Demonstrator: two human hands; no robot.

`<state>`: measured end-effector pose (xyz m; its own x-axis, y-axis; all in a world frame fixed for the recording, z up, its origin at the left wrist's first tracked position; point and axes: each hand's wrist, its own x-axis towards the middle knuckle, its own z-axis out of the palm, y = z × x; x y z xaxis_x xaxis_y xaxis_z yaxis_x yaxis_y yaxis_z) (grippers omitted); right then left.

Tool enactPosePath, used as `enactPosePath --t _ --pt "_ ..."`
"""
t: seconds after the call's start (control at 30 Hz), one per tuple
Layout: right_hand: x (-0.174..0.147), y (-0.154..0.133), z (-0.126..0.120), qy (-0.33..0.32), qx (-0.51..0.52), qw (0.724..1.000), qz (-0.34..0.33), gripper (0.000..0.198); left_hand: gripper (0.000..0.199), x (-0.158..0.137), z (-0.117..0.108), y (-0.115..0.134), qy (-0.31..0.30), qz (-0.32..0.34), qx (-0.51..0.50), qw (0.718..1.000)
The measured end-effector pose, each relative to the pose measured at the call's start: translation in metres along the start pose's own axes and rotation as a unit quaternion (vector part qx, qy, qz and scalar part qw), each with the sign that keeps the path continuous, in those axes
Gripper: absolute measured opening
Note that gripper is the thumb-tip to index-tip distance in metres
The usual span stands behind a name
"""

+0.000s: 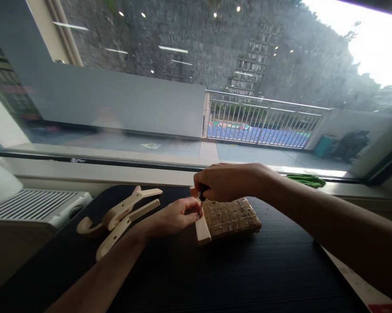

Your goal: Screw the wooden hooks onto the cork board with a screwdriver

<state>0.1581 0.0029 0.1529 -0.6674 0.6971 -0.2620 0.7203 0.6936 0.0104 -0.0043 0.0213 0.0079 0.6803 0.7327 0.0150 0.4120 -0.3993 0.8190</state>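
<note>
My right hand [215, 180] is closed around the black handle of a screwdriver [201, 201], whose thin shaft points down at a pale wooden bar [203, 231]. The fingers of my left hand [179, 213] pinch together beside the screwdriver's tip, against the bar; what lies between them is too small to make out. Touching the bar's right side is a brown, rough-textured block [231, 217] that looks wrapped in clear film. Left of my left hand lie pale wooden pieces with drilled holes, one straight [127, 226] and one forked [122, 208], beside a curved hook-like end [89, 228].
The pieces rest on a dark table [248, 269]. Behind it run a window sill with a green cloth [306, 180] and a large window. A white radiator [35, 206] stands at the left. A flat printed board or box [355, 278] is at the lower right.
</note>
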Motion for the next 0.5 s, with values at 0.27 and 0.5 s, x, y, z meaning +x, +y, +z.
enactPosePath --t 0.27,0.5 --pt "0.010 -0.015 -0.005 -0.016 -0.063 0.998 -0.003 0.022 0.016 0.000 0.002 0.001 -0.001 0.003 -0.025 1.000" --pt "0.007 -0.016 -0.006 -0.012 -0.107 0.993 0.054 0.027 0.016 0.000 0.001 0.003 0.009 0.028 -0.013 0.999"
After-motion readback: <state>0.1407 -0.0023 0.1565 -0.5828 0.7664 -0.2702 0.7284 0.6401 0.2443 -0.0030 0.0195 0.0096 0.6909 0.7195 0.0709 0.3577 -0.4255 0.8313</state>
